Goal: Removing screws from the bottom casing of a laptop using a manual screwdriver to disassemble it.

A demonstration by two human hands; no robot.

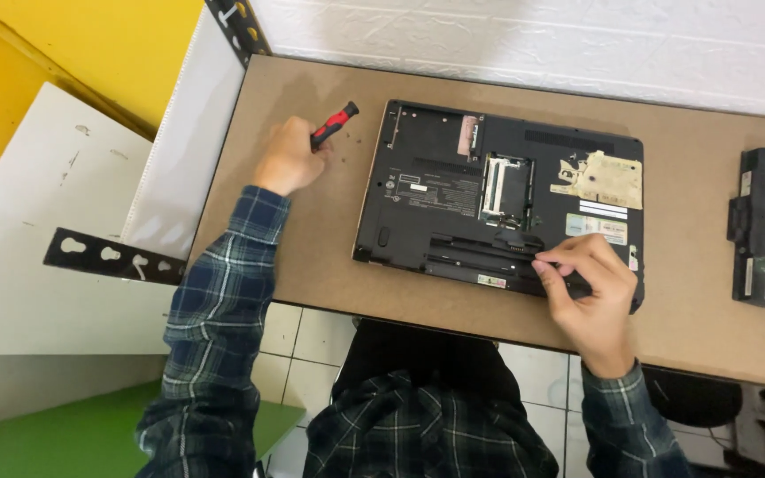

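Observation:
A black laptop [453, 190] lies upside down on the brown table [312, 257], with its memory bay open and its battery slot empty. My left hand [287, 158] is closed around a screwdriver with a red and black handle [336, 123], to the left of the laptop. My right hand [588, 288] rests on the laptop's near edge, fingertips pinched at the empty battery slot; whether they hold something small is not visible.
A black battery pack [761, 226] lies apart at the table's right end. A white brick wall [533, 40] borders the far edge. White panels [55, 221] and a black slotted metal bar [112, 257] stand left of the table.

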